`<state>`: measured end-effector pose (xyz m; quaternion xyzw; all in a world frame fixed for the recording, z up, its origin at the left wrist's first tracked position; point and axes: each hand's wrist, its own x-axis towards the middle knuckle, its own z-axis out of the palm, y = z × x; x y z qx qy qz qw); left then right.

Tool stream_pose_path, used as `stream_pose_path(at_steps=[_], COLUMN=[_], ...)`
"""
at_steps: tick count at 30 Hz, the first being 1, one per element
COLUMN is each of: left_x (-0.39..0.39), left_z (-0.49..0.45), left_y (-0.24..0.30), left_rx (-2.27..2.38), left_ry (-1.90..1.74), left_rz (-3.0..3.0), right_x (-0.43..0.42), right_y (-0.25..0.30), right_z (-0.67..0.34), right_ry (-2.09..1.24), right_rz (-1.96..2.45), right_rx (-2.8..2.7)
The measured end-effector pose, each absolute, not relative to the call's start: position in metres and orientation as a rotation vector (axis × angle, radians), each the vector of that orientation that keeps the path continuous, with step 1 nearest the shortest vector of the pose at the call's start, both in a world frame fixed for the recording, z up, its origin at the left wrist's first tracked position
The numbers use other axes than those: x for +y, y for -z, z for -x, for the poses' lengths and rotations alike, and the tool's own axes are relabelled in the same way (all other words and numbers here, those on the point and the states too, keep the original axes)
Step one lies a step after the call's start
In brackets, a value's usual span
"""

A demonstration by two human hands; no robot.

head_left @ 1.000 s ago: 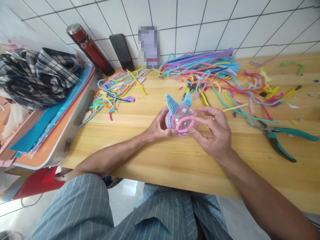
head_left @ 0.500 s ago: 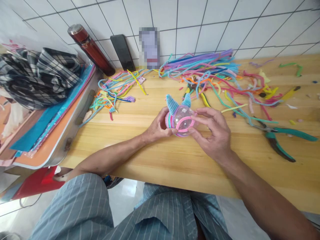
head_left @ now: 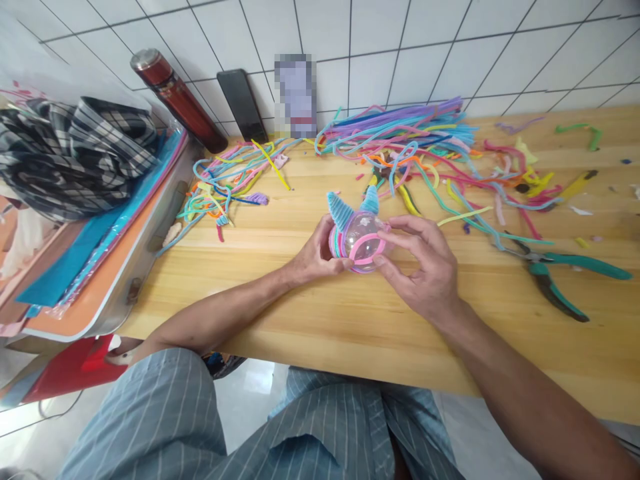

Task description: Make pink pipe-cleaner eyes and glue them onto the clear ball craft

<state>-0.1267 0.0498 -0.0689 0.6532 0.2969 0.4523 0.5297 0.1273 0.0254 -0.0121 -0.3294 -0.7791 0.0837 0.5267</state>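
Note:
Between my hands is a clear plastic ball [head_left: 360,230], its left side wrapped in purple, pink and teal pipe cleaners. Two pointed light-blue ears [head_left: 341,211] stick up from its top. Against the front lies an oval ring of pink pipe cleaner [head_left: 353,255]. My left hand [head_left: 323,250] is closed round the ball's left side, thumb at the lower front. The fingers of my right hand [head_left: 425,260] and its thumb grip the ring's right edge against the ball. Some fingertips are hidden behind the ball.
Loose pipe cleaners [head_left: 400,130] are heaped along the back, with another tangle [head_left: 220,187] at left. Green-handled pliers [head_left: 543,267] lie at right. A red flask [head_left: 177,100] and a dark phone [head_left: 243,103] lean by the tiled wall. An orange-topped case [head_left: 93,310] borders the left.
Both hands keep the same hold on the ball and pink ring. The whole view has shifted very slightly; nothing else visibly differs.

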Motion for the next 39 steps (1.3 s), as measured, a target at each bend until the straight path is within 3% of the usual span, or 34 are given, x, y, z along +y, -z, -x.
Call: stream_pose_path(at_steps=[39], left_x=[0.049], left_z=[0.124], left_y=[0.057], left_rx=[0.659], left_ry=[-0.970], left_rz=[-1.499], right_x=[0.025], right_y=[0.011], right_z=[-0.129], right_ry=[-0.198], right_rz=[0.872], right_rx=[-1.864])
